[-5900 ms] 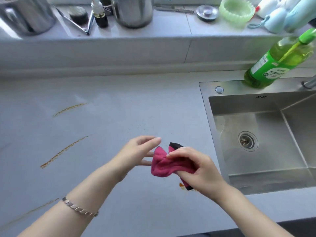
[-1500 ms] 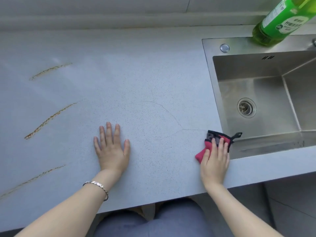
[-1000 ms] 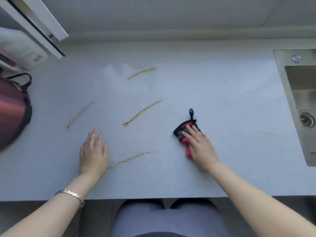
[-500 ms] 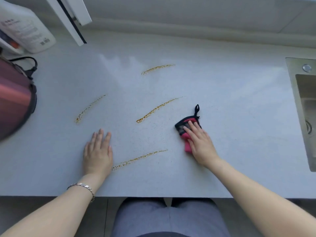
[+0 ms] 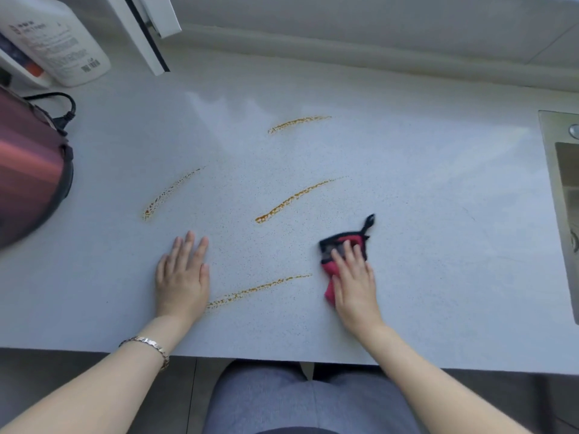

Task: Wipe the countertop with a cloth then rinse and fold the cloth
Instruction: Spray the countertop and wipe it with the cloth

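A pink cloth with black trim and a black loop [image 5: 336, 249] lies on the pale grey countertop [image 5: 423, 214]. My right hand [image 5: 355, 283] presses flat on top of it, fingers spread, covering its lower right part. My left hand [image 5: 183, 277] rests flat and bare on the counter to the left, palm down. Several thin orange-brown streaks mark the surface: one [image 5: 260, 289] runs between my hands, one [image 5: 294, 198] lies above the cloth, one [image 5: 172, 192] is farther left and one [image 5: 297, 122] is near the back.
A dark red rounded appliance [image 5: 28, 180] with a black cord sits at the left edge. A white plastic jug [image 5: 59, 42] stands at the back left beside a white window frame [image 5: 147, 29]. The steel sink rim [image 5: 560, 195] runs along the right edge.
My right hand slid the cloth from the sink's edge leftward to the stained area. My left hand stayed flat on the counter. In the last half second little moved.
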`<state>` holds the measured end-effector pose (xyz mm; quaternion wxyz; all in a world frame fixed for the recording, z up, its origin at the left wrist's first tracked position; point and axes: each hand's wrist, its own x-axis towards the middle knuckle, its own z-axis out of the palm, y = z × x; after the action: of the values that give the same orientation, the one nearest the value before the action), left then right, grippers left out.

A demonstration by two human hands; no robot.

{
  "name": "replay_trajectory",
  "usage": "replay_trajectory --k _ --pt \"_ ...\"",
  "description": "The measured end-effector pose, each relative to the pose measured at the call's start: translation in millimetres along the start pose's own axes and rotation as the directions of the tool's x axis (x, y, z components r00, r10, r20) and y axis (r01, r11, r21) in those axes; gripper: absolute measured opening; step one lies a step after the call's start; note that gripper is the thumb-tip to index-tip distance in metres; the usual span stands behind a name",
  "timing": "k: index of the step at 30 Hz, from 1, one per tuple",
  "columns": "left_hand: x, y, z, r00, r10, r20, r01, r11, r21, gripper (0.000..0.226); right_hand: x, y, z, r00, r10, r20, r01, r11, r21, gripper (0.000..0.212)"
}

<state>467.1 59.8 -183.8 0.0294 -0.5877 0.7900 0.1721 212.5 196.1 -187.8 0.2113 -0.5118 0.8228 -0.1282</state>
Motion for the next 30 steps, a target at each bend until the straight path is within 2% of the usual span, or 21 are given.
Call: replay_trajectory --k 2,4,8,10,12,14,17,19,22,24,25,27,30 --pt "0.8 -1.1 -1.7 1.0 0.009 -0.015 -0.01 0.998 -0.055 0.061 -29.4 -3.1 10.8 0.981 -0.189 0.033 0.192 0.977 -0.096 0.042" --pt "-3.5 -7.4 -3.7 0.998 -0.011 -0.057 0.005 0.995 -0.095 0.06 -37.2 -10.9 16.8 0.955 -0.282 0.092 0.294 0.944 -0.152 0.041" --pt "-17.2 -29.0 -1.6 0.942 -0.235 -0.238 0.207 0.969 -0.138 0.047 15.5 -48.2 18.0 0.945 -0.308 0.111 0.326 0.916 -0.234 0.045" --pt "-18.7 -37.6 3.5 0.883 -0.385 -0.269 0.341 0.919 -0.198 0.046 36.6 -63.9 22.7 0.963 -0.252 0.095 0.268 0.933 -0.24 0.042" --pt "-17.4 -42.4 8.9 0.828 -0.492 -0.268 0.44 0.867 -0.233 0.048 31.9 -65.3 28.5 0.964 -0.256 0.075 0.267 0.936 -0.231 0.042" --pt "-16.6 -43.8 12.6 0.799 -0.53 -0.283 0.479 0.846 -0.233 0.052 9.6 -50.6 28.8 0.924 -0.369 0.102 0.383 0.891 -0.245 0.04" --pt "-16.1 -44.2 15.0 0.794 -0.515 -0.325 0.465 0.857 -0.222 0.053 -10.6 -29.0 20.2 0.842 -0.507 0.187 0.539 0.81 -0.232 0.042" --pt "-14.4 -46.5 15.2 0.782 -0.517 -0.348 0.465 0.856 -0.227 0.05 5.8 -37.4 21.5 0.835 -0.522 0.173 0.549 0.808 -0.215 0.04" --pt "-16.6 -49.3 17.9 0.786 -0.499 -0.366 0.455 0.867 -0.204 0.049 35.4 -81.6 39.6 0.903 -0.422 0.078 0.428 0.87 -0.247 0.035" --pt "-17.0 -50.7 19.7 0.781 -0.507 -0.364 0.463 0.862 -0.208 0.05 44.8 -116.2 58.9 0.933 -0.355 0.058 0.358 0.903 -0.239 0.044" --pt "-17.7 -50.5 20.4 0.781 -0.506 -0.366 0.462 0.862 -0.206 0.051 43.0 -129.1 65.1 0.928 -0.365 0.07 0.371 0.9 -0.23 0.047" --pt "-17.1 -50.5 20.1 0.781 -0.497 -0.38 0.455 0.868 -0.199 0.051 29.5 -136.2 68.4 0.86 -0.486 0.155 0.51 0.83 -0.228 0.049" --pt "-15.6 -49.7 19.9 0.774 -0.498 -0.391 0.452 0.867 -0.209 0.05 5.1 -103.0 54.1 0.689 -0.654 0.314 0.722 0.658 -0.214 0.05"
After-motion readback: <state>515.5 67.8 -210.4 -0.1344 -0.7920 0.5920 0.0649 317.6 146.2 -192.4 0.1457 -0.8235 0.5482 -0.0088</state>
